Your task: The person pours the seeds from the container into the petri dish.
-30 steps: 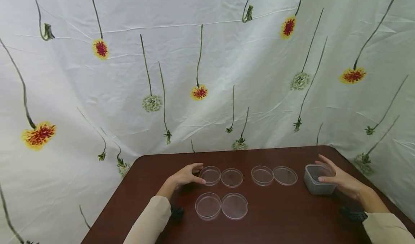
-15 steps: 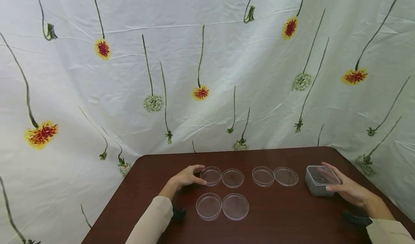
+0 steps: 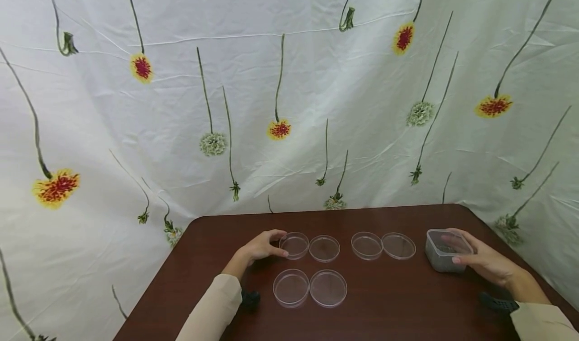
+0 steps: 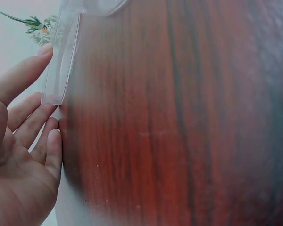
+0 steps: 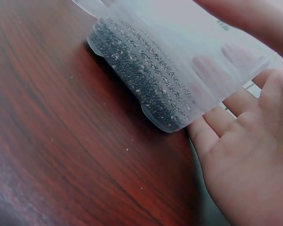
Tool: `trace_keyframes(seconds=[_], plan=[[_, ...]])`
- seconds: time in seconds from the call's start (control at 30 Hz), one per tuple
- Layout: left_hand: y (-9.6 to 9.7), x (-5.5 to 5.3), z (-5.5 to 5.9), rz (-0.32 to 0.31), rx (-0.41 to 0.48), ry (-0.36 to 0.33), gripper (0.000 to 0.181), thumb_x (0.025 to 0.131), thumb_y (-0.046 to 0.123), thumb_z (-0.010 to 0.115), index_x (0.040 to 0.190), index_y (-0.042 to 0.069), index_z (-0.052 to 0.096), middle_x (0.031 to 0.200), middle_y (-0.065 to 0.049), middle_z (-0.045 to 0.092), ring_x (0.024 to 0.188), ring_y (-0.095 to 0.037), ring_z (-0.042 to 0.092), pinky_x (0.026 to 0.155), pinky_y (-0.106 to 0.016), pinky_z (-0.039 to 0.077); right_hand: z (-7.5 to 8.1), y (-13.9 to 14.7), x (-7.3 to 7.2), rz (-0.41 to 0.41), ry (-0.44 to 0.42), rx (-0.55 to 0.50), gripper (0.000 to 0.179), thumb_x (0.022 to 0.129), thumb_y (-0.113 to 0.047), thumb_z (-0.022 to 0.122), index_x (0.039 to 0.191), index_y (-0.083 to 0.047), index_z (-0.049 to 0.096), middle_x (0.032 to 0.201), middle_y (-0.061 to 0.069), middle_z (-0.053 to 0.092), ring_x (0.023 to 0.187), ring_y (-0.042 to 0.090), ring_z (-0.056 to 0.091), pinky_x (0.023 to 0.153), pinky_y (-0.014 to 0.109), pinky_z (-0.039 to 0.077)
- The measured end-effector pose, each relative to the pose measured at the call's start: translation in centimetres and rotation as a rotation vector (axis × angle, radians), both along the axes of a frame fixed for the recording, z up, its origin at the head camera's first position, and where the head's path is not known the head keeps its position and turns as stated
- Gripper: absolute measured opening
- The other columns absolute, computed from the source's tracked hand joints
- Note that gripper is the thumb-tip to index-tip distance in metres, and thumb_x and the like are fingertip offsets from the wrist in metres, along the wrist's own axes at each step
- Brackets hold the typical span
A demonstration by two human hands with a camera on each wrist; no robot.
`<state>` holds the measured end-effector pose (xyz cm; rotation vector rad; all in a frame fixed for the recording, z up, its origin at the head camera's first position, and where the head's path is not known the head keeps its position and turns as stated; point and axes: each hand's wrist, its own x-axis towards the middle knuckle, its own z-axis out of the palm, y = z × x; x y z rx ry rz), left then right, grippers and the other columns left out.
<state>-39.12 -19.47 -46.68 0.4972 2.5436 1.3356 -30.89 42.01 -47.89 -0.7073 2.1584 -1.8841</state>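
My left hand point(image 3: 261, 246) lies at the left end of the back row of clear petri dishes. Its thumb and fingers hold the sides of the leftmost petri dish point(image 3: 294, 245), which stands flat on the table; the left wrist view shows the fingers against this dish's wall point(image 4: 61, 61). At the far right, my right hand point(image 3: 490, 264) grips a clear plastic tub point(image 3: 438, 260), thumb on the near side and fingers behind it. Small dark speckled seeds point(image 5: 137, 70), resembling chia, fill the tub's lower part. No lid shows on it.
Beside the held dish stands another petri dish point(image 3: 324, 249). A pair of dishes point(image 3: 398, 246) is farther right, and a second pair point(image 3: 327, 288) sits nearer me. The brown wooden table point(image 3: 384, 306) ends at a flower-patterned white cloth point(image 3: 253, 175).
My right hand has shifted from over the tub's rim to around its right side. My left hand stays at the leftmost dish. The dishes have not moved.
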Motion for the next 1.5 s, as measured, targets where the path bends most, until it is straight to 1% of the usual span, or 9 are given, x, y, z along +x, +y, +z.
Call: trace_keyframes(seconds=[0.27,0.67,0.77,0.9,1.0,1.1,1.2,1.4,1.5], plan=[[-0.1,0.0,0.0,0.004,-0.004,0.009,0.068,0.086,0.016,0.087,0.145,0.003,0.057,0.144,-0.015,0.056,0.14,-0.041,0.043,0.113,-0.059,0.033,0.8,-0.4,-0.2,-0.076,0.015,0.028,0.067,0.103,0.004,0.056,0.161,-0.016,0.027,0.14,-0.024,0.052,0.125,-0.011,0.047,0.087,0.021,0.046],[-0.1,0.0,-0.3,-0.004,-0.009,0.011,0.068,0.087,0.017,0.086,0.146,0.002,0.055,0.146,-0.017,0.055,0.141,-0.04,0.042,0.114,-0.059,0.032,3.9,-2.8,-1.0,-0.165,0.085,0.089,0.068,0.099,0.002,0.064,0.158,-0.009,0.03,0.137,-0.019,0.053,0.123,-0.011,0.049,0.087,0.023,0.046],[-0.1,0.1,-0.2,-0.011,-0.009,0.013,0.068,0.088,0.017,0.086,0.146,0.001,0.055,0.145,-0.017,0.055,0.141,-0.041,0.042,0.114,-0.059,0.032,4.5,-3.7,-1.5,-0.181,0.091,0.134,0.072,0.099,-0.002,0.067,0.159,-0.004,0.027,0.143,-0.01,0.051,0.124,-0.011,0.047,0.092,0.034,0.046],[-0.1,0.2,-0.2,-0.011,-0.01,0.017,0.068,0.088,0.018,0.086,0.146,0.001,0.055,0.146,-0.018,0.055,0.141,-0.041,0.042,0.114,-0.059,0.032,5.2,-4.9,-2.4,-0.164,0.084,0.151,0.075,0.1,-0.004,0.067,0.161,-0.001,0.022,0.155,0.015,0.043,0.126,-0.008,0.046,0.098,0.046,0.041],[-0.1,0.2,-0.2,-0.014,-0.011,0.019,0.069,0.088,0.018,0.086,0.147,0.001,0.054,0.146,-0.017,0.055,0.142,-0.041,0.041,0.114,-0.059,0.032,5.6,-5.8,-3.1,-0.147,0.071,0.143,0.079,0.1,-0.005,0.067,0.162,0.001,0.018,0.159,0.029,0.032,0.127,-0.006,0.045,0.101,0.043,0.04],[0.0,0.2,-0.1,-0.02,-0.007,0.018,0.069,0.088,0.018,0.086,0.147,0.001,0.054,0.146,-0.018,0.055,0.142,-0.041,0.041,0.114,-0.059,0.032,6.0,-6.6,-3.5,-0.144,0.056,0.139,0.085,0.099,-0.006,0.069,0.162,0.003,0.014,0.16,0.033,0.027,0.126,-0.006,0.045,0.1,0.037,0.042],[0.0,0.2,0.0,-0.019,-0.003,0.017,0.069,0.088,0.018,0.086,0.147,0.001,0.054,0.146,-0.017,0.055,0.141,-0.041,0.042,0.114,-0.059,0.032,6.4,-7.4,-3.8,-0.149,0.046,0.14,0.088,0.097,-0.007,0.072,0.162,0.004,0.013,0.16,0.033,0.027,0.129,0.0,0.043,0.097,0.03,0.043],[-0.1,0.1,0.0,-0.013,-0.005,0.012,0.069,0.088,0.018,0.086,0.147,0.002,0.055,0.145,-0.016,0.055,0.141,-0.041,0.042,0.114,-0.06,0.032,7.1,-9.0,-4.5,-0.153,0.058,0.14,0.086,0.095,-0.007,0.075,0.159,0.005,0.02,0.158,0.034,0.03,0.146,0.039,0.032,0.093,0.024,0.046],[-0.2,0.2,-0.1,-0.012,0.005,0.007,0.07,0.087,0.018,0.087,0.147,0.001,0.055,0.145,-0.017,0.055,0.141,-0.041,0.042,0.114,-0.06,0.032,7.3,-9.8,-5.1,-0.131,0.072,0.135,0.085,0.094,-0.006,0.075,0.159,0.006,0.021,0.158,0.035,0.03,0.147,0.048,0.024,0.094,0.025,0.046]])
